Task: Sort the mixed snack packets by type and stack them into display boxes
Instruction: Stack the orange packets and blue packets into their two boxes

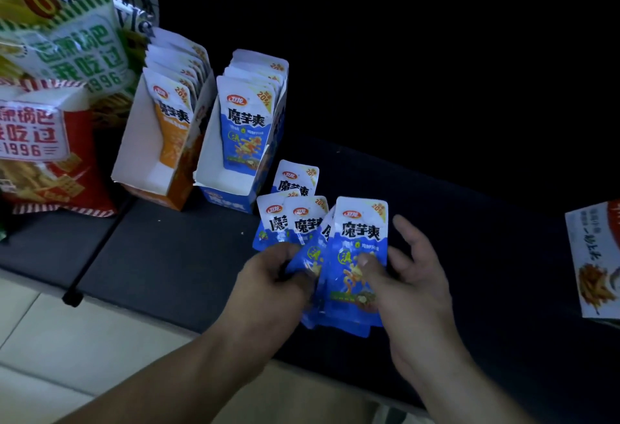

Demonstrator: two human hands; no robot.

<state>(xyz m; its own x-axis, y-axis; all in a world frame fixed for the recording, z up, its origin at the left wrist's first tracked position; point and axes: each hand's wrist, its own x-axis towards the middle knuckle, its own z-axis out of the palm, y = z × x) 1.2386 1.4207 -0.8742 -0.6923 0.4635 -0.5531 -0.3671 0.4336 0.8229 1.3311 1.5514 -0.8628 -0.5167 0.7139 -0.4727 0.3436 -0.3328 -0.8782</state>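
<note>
Packets (359, 239) fanned above the tabletop (161, 249), long axes pointing away from the person, logos at the far end. Left hand (278, 272) grips their lower ends, hiding them. Right hand (412, 276) pinches the front one, thumb on its face, fingers splayed. Blue box (214, 168) just beyond. Carton (593, 256) cut off at right.

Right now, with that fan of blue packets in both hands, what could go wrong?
The blue packets are splayed unevenly between left hand and right hand; one could slip out. The blue display box stands unbraced; pushing the bunch in might shove it back. The orange display box stands close beside: easy mis-sort.
</note>
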